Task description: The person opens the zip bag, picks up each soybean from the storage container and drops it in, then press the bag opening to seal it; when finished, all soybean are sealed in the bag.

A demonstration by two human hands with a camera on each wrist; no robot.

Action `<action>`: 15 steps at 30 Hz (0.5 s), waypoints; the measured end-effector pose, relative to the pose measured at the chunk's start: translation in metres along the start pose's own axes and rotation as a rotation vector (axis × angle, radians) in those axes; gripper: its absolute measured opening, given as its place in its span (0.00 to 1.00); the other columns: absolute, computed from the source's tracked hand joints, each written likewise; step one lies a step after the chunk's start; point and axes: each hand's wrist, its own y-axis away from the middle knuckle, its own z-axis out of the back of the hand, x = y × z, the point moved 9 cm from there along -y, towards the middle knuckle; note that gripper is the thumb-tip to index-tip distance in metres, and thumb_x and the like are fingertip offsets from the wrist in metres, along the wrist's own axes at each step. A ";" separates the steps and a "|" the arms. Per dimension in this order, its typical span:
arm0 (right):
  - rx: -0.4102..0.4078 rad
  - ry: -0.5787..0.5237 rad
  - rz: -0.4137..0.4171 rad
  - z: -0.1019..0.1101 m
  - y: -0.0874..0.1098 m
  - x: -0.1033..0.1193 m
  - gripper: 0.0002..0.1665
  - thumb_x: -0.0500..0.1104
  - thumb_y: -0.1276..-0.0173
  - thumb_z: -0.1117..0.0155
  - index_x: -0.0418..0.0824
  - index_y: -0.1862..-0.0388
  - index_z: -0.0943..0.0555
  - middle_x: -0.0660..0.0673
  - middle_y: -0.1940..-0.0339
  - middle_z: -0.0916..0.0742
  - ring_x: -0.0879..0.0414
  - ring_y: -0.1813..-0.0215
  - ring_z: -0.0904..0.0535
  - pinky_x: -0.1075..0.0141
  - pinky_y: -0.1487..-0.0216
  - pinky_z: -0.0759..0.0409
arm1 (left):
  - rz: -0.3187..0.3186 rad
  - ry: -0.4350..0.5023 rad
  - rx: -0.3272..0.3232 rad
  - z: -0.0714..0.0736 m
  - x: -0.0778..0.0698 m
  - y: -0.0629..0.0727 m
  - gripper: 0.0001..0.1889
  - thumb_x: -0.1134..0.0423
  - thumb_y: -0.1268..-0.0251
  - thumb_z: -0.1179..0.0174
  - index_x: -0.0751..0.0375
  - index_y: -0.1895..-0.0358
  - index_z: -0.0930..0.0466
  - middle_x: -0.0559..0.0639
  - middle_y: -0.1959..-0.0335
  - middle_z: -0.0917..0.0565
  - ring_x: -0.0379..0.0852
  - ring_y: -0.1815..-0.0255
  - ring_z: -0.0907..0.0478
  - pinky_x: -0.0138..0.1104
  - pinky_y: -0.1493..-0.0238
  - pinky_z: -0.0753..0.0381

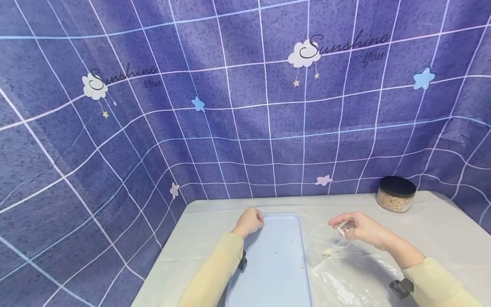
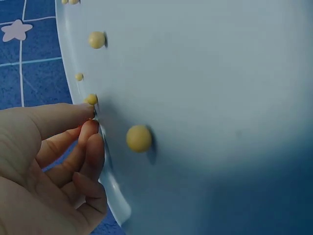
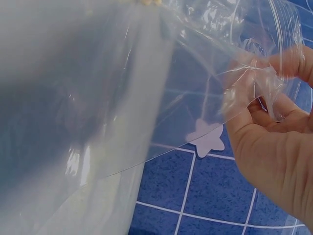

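Several small round yellow soybeans lie scattered on a light blue tray. My left hand is at the tray's far left edge. In the left wrist view its thumb and curled fingers come together at the rim, beside a small soybean; whatever is between the fingertips is hidden. With its thumb and fingers, my right hand grips the mouth of a clear plastic zip bag, right of the tray. A small cluster of soybeans shows inside the bag.
A jar with a black lid, holding small ring-shaped pieces, stands at the back right. The table has a pale cover. A blue-purple checked curtain hangs behind it and at the sides.
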 end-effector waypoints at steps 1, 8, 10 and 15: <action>-0.002 -0.001 -0.001 0.000 0.000 0.000 0.33 0.24 0.53 0.42 0.22 0.43 0.21 0.32 0.52 0.15 0.54 0.61 0.18 0.65 0.60 0.19 | -0.006 -0.002 0.002 0.001 0.000 0.000 0.07 0.67 0.43 0.28 0.55 0.74 0.18 0.42 0.77 0.21 0.41 0.75 0.26 0.34 0.73 0.25; 0.007 -0.033 0.008 -0.001 -0.001 0.003 0.33 0.23 0.53 0.42 0.20 0.43 0.22 0.32 0.51 0.15 0.54 0.60 0.18 0.65 0.61 0.18 | -0.045 -0.002 0.007 0.006 -0.007 0.003 0.06 0.68 0.42 0.33 0.56 0.74 0.17 0.42 0.77 0.20 0.40 0.75 0.26 0.34 0.72 0.25; 0.014 -0.044 0.013 -0.003 -0.001 0.003 0.33 0.23 0.53 0.43 0.19 0.43 0.23 0.32 0.51 0.15 0.54 0.61 0.18 0.65 0.60 0.18 | -0.080 0.019 -0.004 0.009 -0.013 0.003 0.04 0.68 0.43 0.34 0.57 0.74 0.17 0.41 0.77 0.20 0.39 0.76 0.27 0.33 0.71 0.24; 0.019 -0.051 0.013 -0.004 -0.001 0.002 0.32 0.23 0.52 0.43 0.19 0.43 0.23 0.33 0.52 0.15 0.56 0.61 0.19 0.66 0.59 0.18 | -0.218 0.145 0.012 0.017 -0.062 0.013 0.02 0.70 0.42 0.34 0.60 0.70 0.16 0.42 0.75 0.19 0.36 0.74 0.25 0.31 0.67 0.21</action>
